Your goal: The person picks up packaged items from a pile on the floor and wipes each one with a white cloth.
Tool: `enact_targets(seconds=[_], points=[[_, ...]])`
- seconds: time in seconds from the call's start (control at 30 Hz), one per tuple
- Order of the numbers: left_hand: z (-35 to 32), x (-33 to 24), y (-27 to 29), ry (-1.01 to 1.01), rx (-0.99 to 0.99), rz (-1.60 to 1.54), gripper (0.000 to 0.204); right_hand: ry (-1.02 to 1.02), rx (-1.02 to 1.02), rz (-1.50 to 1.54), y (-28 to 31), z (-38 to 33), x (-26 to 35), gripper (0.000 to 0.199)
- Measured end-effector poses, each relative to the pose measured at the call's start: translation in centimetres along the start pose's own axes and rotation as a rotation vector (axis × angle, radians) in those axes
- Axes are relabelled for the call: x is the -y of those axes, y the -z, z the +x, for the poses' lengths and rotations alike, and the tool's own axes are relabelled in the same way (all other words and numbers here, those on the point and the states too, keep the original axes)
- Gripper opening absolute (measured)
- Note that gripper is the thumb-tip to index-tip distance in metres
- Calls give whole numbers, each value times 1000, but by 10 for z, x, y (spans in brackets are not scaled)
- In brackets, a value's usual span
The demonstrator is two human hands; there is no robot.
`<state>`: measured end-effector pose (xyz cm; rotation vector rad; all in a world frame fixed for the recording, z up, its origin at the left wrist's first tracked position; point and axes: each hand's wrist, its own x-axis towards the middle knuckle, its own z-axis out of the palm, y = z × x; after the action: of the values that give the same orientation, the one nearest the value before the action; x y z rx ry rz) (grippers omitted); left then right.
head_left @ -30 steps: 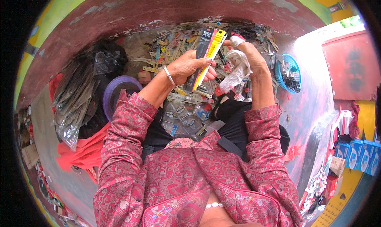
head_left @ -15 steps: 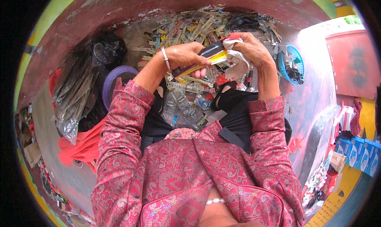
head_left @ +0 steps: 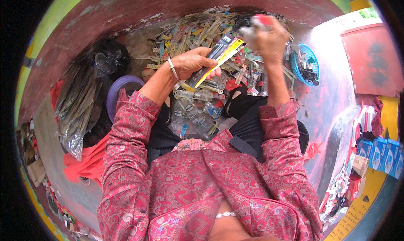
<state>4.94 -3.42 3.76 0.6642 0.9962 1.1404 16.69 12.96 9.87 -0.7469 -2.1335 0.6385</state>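
Observation:
In my left hand (head_left: 191,64) is a long, narrow package (head_left: 228,56) with a black front and a yellow card edge, gripped between thumb and fingers. It tilts up to the right, its far end free. My right hand (head_left: 273,41) is raised to the right of the package and apart from it. Motion smears this hand, but its fingers are closed on a whitish cloth (head_left: 248,33). Something red (head_left: 261,19) shows at its fingertips, too blurred to name. Beneath both hands lies a heap of clear and coloured plastic packaging (head_left: 198,34).
At right stands a blue plastic basket (head_left: 306,55) with black pieces in it. A purple round rim (head_left: 115,93), long strips in clear plastic (head_left: 78,100) and red fabric (head_left: 86,161) lie at left. Blue boxes (head_left: 381,154) are at the far right. A dark red wall (head_left: 122,9) rises behind the heap.
My right hand has pulled away from the package, up and to the right, taking the cloth along. My left hand keeps the package, whose yellow edge is now more exposed.

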Motion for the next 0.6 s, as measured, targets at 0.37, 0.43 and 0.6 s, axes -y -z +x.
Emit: enact_targets(seconds=[0.37, 0.43, 0.6], points=[[-23, -17, -12, -111, -7, 246, 23, 338, 112, -642, -14, 4, -32, 11], [-23, -20, -6, -58, -13, 283, 21, 41, 156, -723, 10, 19, -45, 19], [-11, -18, 4, 107, -35, 637, 17, 53, 644, 87, 18, 2, -11, 50]])
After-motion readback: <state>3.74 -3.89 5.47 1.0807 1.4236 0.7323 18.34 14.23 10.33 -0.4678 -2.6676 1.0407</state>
